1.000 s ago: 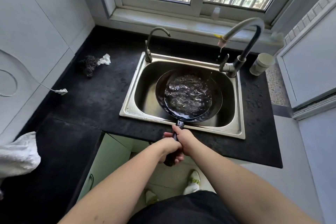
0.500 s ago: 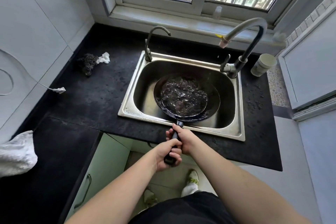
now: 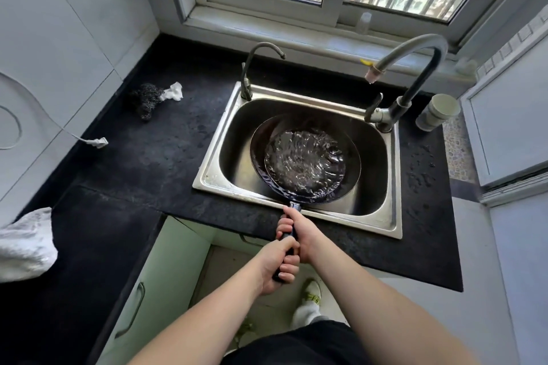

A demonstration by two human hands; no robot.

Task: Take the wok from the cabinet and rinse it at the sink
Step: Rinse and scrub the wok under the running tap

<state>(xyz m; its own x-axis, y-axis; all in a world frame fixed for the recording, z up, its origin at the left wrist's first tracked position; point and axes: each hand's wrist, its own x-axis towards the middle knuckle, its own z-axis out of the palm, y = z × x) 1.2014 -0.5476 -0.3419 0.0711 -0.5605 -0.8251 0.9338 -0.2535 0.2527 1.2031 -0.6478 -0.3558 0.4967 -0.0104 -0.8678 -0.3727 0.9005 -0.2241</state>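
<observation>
The wok [image 3: 305, 157] sits inside the steel sink [image 3: 394, 187], holding a rippled pool of water [image 3: 305, 163]; its dark handle [image 3: 292, 224] juts out over the near rim. Both hands clamp that handle: the right hand [image 3: 305, 232] ahead, nearer the pan, the left hand [image 3: 277, 264] behind it, fingers [image 3: 286, 268] curled shut around the end. Beyond the fingers, the big faucet [image 3: 415, 47] seems only to drip.

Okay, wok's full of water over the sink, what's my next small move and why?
Probably tip the wok away to pour the water out into the sink: both hands grip its handle, rippling water covers its bottom, and the big tap only drips.
</observation>
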